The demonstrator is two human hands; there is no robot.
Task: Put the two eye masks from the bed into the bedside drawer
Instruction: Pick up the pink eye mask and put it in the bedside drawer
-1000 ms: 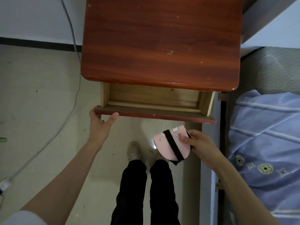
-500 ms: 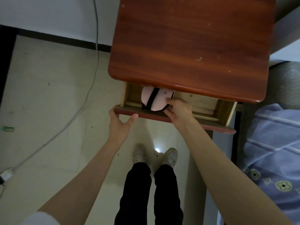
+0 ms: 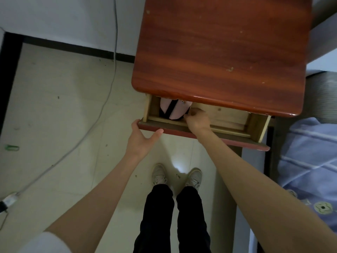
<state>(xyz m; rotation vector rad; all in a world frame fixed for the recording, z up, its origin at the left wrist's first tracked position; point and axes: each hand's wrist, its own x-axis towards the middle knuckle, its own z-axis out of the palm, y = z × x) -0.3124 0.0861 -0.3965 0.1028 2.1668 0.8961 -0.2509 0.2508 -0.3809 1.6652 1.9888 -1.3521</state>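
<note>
The wooden bedside drawer (image 3: 256, 125) is pulled out under the red-brown table top (image 3: 218, 52). A pink eye mask with a black strap (image 3: 176, 110) lies in the drawer's left end, partly hidden under the table top. My right hand (image 3: 197, 119) reaches into the drawer, and its curled fingertips pinch the mask's right edge. My left hand (image 3: 141, 139) grips the drawer's front panel at its left corner, thumb on top. I see only one mask.
The bed with a blue striped, flowered sheet (image 3: 310, 154) is at the right. A grey cable (image 3: 102, 110) runs across the tiled floor to a plug (image 3: 9, 199). A small green object (image 3: 11, 148) lies at the left. My shoes (image 3: 160, 174) stand below the drawer.
My right hand carried the pink mask from in front of the drawer up into its left end and lowered it further inside. My left hand stayed on the drawer front.
</note>
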